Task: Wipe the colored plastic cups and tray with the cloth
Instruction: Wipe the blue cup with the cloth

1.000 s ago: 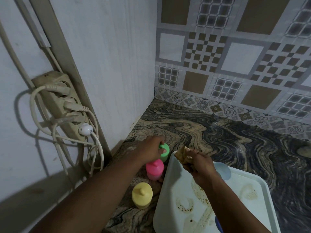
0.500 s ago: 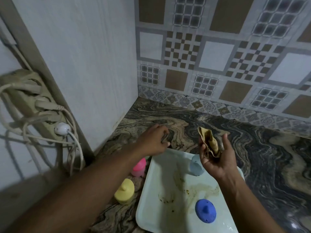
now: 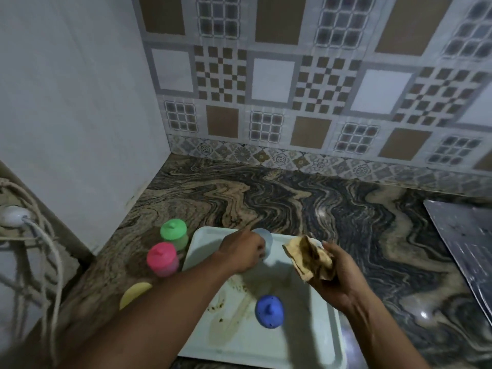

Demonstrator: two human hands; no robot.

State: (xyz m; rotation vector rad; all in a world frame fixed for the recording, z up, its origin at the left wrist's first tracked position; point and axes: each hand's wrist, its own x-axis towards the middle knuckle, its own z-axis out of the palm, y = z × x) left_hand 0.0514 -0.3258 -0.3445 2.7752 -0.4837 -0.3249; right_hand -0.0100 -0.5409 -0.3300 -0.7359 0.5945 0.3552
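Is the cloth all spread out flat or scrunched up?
Scrunched up. The cloth is bunched into folds in the right hand, held above the tray, not laid flat.

We note the tray (image 3: 306,339) on the counter (image 3: 332,203), with two cups (image 3: 269,311) on it, one at its far edge, one nearer us. Three more cups (image 3: 162,258) stand in a row on the counter, left of the tray. A cord (image 3: 48,251) hangs further left.

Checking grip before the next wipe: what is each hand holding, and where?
The right hand holds the bunched cloth by its lower folds. The left hand closes on the pale blue cup at its side.
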